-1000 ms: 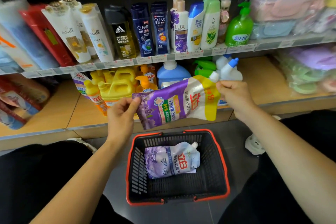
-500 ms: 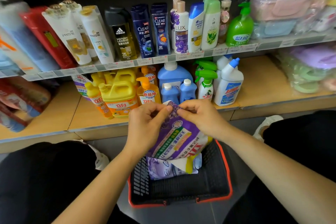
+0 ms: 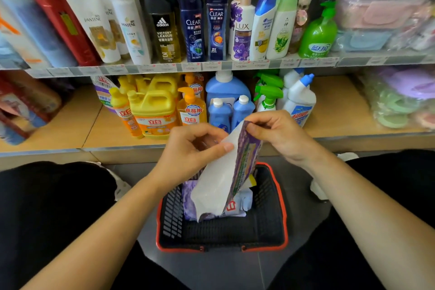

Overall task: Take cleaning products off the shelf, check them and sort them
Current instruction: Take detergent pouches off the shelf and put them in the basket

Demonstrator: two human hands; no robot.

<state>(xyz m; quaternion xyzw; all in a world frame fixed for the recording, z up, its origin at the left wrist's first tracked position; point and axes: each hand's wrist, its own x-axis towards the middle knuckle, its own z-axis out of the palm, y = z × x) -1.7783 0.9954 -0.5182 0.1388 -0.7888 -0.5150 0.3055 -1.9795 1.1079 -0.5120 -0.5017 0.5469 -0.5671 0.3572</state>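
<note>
Head view: left hand (image 3: 193,150) and right hand (image 3: 280,136), each grip pinched on the top edge of the purple-and-white soft plastic refill pouch (image 3: 216,186). It hangs over the black red-rimmed plastic basket (image 3: 268,207), probably to drop onto the matching pouch (image 3: 237,205).

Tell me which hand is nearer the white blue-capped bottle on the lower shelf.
Right. The right hand pinches the pouch by its top, just below and left of the white bottle. The left hand holds the pouch farther left.
</note>
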